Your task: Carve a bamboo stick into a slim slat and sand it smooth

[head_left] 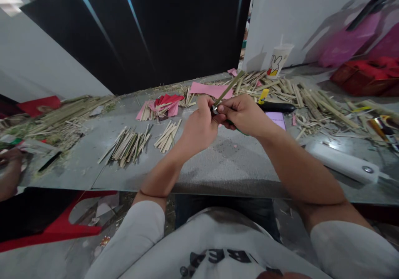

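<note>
My left hand and my right hand are closed close together above the middle of the table. A narrow bamboo strip sticks up and to the right from between them, its lower end in my left fingers. A small shiny metal blade shows at the strip's base. Dark and green parts, seemingly its handle, show under my right hand, which is curled round them; most of the tool is hidden. Nearest on the left lie a small bundle of pale bamboo sticks and a larger pile of sticks.
Sticks with red and pink paper lie behind. A pink sheet, bamboo scraps, a black-handled tool and a paper cup stand beyond. At right is a white device. Another person's hand is far left.
</note>
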Tool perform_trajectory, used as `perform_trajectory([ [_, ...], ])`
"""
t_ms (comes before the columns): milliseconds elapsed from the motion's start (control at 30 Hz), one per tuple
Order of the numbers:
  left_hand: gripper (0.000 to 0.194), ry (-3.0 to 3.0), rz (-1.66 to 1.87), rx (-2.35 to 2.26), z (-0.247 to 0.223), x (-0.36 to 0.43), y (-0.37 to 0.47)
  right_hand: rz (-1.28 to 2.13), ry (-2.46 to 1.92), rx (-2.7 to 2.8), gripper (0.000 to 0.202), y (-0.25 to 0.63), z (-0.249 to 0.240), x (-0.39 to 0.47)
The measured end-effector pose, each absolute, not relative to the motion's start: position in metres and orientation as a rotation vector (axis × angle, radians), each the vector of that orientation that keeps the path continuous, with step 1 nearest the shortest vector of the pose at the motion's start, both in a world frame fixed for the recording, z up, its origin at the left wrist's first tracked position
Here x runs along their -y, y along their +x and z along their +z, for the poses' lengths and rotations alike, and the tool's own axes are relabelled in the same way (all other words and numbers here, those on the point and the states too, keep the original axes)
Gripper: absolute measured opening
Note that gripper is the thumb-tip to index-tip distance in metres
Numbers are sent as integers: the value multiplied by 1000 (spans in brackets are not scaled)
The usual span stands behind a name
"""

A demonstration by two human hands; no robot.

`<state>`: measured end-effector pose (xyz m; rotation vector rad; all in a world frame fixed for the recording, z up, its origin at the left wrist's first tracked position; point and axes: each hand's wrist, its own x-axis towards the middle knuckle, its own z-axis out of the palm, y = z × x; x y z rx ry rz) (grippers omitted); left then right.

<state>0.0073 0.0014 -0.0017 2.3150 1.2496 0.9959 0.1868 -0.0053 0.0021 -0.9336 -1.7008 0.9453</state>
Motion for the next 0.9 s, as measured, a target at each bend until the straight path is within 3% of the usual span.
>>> perform_trajectory([
  [133,25,2368,985,-1228,-6,-2,6,1025,-942,1688,52,189,-1,0],
  [433,24,2332,1019,-1405,-1,-1,9,843,-994,1535,51,176,2,9],
  [667,28,2370,994,-1358,-1,4,7,1109,-927,1611,54,185,-1,1],
  [900,26,2314,1034,-1365,-2,0,5,1011,-930,1570,53,182,-13,-4],
])
